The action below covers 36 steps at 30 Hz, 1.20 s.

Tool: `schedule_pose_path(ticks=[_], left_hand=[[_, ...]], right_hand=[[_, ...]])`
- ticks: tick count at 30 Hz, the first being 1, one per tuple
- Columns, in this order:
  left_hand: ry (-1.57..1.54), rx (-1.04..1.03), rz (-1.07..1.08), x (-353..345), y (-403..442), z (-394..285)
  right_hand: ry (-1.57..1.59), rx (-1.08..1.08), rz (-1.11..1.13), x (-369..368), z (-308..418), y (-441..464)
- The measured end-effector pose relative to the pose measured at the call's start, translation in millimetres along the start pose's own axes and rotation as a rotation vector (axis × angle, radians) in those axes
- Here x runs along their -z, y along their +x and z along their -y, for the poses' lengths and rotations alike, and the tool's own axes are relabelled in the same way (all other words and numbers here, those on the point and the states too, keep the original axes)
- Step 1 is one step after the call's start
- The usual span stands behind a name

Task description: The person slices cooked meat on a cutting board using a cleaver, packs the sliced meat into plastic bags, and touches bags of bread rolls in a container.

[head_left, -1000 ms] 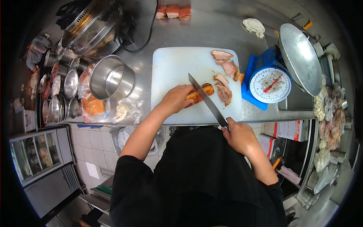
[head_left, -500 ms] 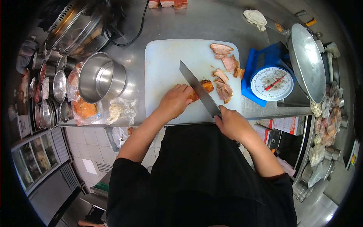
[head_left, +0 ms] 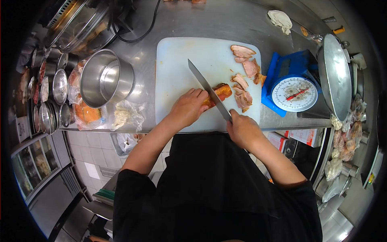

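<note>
the step in hand looks like slicing: a long knife (head_left: 209,89) lies slantwise across a browned block of meat (head_left: 222,90) on the white cutting board (head_left: 169,66), just right of the frame's centre. whether the edge is biting yet, i can't tell from here. the left hand (head_left: 188,107) has its fingers together, clamped over the block's left part, thumb along the lower side. the right hand (head_left: 243,129) has its fingers closed around the knife handle. cut slices (head_left: 244,101) lie just right of the block, and more slices (head_left: 243,51) sit at the board's upper right.

as i judge it, the next stroke calls for a steady hold on the block, the left fingertips tucked clear of the blade, and an even draw of the knife.

against the earlier frame, the blade sits further left on the board, its tip pointing further to the upper left, and more of the block shows to its right. the loose slices lie as they did. the view has shifted too: the meat pieces (head_left: 198,1) at the top edge are now nearly cut off.
</note>
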State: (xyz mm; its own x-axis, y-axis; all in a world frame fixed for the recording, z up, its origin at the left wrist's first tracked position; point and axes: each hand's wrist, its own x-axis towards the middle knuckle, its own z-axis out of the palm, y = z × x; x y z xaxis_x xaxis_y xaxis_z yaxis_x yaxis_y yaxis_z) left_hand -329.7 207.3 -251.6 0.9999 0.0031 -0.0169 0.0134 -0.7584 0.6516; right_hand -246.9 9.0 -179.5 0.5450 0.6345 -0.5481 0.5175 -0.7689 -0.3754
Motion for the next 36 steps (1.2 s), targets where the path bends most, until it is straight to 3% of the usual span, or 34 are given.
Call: schedule_pose_path(ticks=[4,10,16,19,26,36], left_hand=[[-0.013,0.0,-0.033,-7,-2,2],[-0.065,0.045,-0.025,-1,-4,0],[0.309,0.064,-0.28,35,32,20],[0.271,-0.036,-0.231,24,48,-6],[0.233,0.026,-0.124,-48,37,-38],[0.282,-0.09,-0.359,-47,-2,-23]], right_hand=[[0.108,0.038,-0.142,-28,-10,29],[0.132,0.116,-0.175,-24,-29,18],[0.344,-0.047,-0.376,14,-50,-45],[0.504,-0.143,-0.504,17,-75,-55],[0.737,-0.248,-0.473,5,-94,-93],[0.657,-0.234,-0.331,-19,-93,-94]])
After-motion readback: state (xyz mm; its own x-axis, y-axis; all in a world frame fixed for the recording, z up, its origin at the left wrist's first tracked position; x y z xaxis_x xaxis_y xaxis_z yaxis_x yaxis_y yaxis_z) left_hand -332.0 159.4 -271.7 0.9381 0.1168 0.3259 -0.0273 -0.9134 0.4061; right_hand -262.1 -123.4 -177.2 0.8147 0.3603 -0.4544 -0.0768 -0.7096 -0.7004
